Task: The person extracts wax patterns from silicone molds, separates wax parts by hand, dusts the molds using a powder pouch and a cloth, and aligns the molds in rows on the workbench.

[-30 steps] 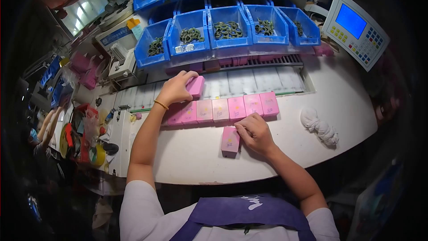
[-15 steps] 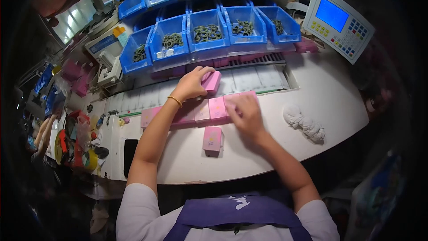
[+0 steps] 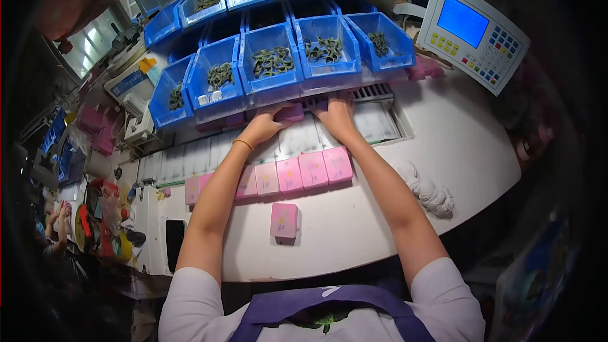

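My left hand (image 3: 265, 125) is closed around a pink block (image 3: 291, 113) at the far side of the worktop, just below the blue bins. Beside it, my right hand (image 3: 337, 117) reaches in under the bins' front edge, next to a purplish-pink block (image 3: 322, 106). Its fingertips are hidden there, so its grip does not show. A row of pink blocks (image 3: 313, 170) with handwritten marks lies between my forearms, its left part behind my left arm. One more marked pink block (image 3: 284, 220) stands alone nearer to me.
Two tiers of blue bins (image 3: 269, 57) hold small dark green ring-like pieces. A control panel (image 3: 470, 33) with a blue screen stands at right. On the white table (image 3: 354, 228) lie a white cloth bundle (image 3: 425, 190) and a phone (image 3: 175, 240). Another person's hands (image 3: 62, 215) show far left.
Both hands have moved away from me toward the bins, the left still with a pink block. My right hand has left the row of blocks. The camera view has shifted slightly.
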Action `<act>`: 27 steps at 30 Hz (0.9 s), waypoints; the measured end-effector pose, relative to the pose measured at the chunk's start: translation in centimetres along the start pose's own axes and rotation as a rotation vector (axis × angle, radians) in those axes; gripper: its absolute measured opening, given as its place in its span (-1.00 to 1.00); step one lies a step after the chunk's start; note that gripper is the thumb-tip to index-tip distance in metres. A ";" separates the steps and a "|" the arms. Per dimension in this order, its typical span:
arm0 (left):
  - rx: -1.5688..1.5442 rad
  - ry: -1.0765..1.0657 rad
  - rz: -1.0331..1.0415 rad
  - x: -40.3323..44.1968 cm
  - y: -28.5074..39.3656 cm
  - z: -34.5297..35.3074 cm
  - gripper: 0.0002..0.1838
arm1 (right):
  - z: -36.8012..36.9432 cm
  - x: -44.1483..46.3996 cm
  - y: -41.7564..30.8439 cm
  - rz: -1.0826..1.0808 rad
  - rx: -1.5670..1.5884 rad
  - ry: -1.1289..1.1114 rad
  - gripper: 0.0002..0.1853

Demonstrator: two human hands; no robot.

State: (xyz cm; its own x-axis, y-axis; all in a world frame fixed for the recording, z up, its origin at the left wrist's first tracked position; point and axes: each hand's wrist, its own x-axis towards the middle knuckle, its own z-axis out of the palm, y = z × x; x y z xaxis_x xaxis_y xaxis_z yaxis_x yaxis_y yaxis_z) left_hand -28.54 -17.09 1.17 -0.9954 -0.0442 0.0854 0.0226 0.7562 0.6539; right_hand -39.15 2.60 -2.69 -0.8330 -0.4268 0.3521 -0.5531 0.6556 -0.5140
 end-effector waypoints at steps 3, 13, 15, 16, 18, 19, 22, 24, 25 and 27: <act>0.127 0.107 0.042 0.9 -0.6 1.1 -0.43 | 1.8 2.0 -0.3 0.133 0.043 0.171 0.01; 0.216 0.141 -0.194 -5.1 -2.1 -3.8 -0.70 | -1.9 1.8 1.4 -0.020 0.440 -0.355 -0.47; 0.004 0.196 -0.177 -4.7 -3.8 -3.9 -0.70 | -1.5 1.7 0.5 -0.068 0.414 -0.293 -0.50; -0.034 0.201 -0.191 -4.5 -4.3 -3.8 -0.68 | -1.5 1.7 0.2 -0.110 0.384 -0.225 -0.53; -0.010 0.168 -0.208 -3.4 -5.3 -4.0 -0.65 | -1.6 1.5 -0.2 -0.118 0.397 -0.216 -0.53; 0.014 0.137 -0.227 -2.9 -6.1 -4.0 -0.61 | -1.9 1.4 -0.2 -0.128 0.412 -0.210 -0.54; 0.161 0.300 -0.171 -2.3 -9.1 -3.0 -0.62 | -3.0 1.0 0.0 -0.061 0.452 -0.265 -0.53; 0.265 0.410 -0.139 -2.6 -8.6 -3.1 -0.62 | -4.5 0.6 0.3 -0.051 0.382 -0.294 -0.53; 0.222 0.325 -0.168 -3.5 -6.7 -4.1 -0.62 | -5.5 0.1 0.4 -0.040 0.316 -0.331 -0.52; 0.228 0.210 -0.170 -5.1 -5.6 -5.1 -0.64 | -7.9 -2.7 1.0 -0.203 0.218 -0.193 -0.54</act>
State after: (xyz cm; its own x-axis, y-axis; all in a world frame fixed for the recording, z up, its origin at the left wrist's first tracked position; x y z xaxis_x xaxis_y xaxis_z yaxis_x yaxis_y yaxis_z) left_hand -23.13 -24.45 0.93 -0.9416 -0.2976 0.1578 -0.1873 0.8519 0.4891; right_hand -37.42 9.34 2.01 -0.6814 -0.6581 0.3204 -0.6795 0.4060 -0.6110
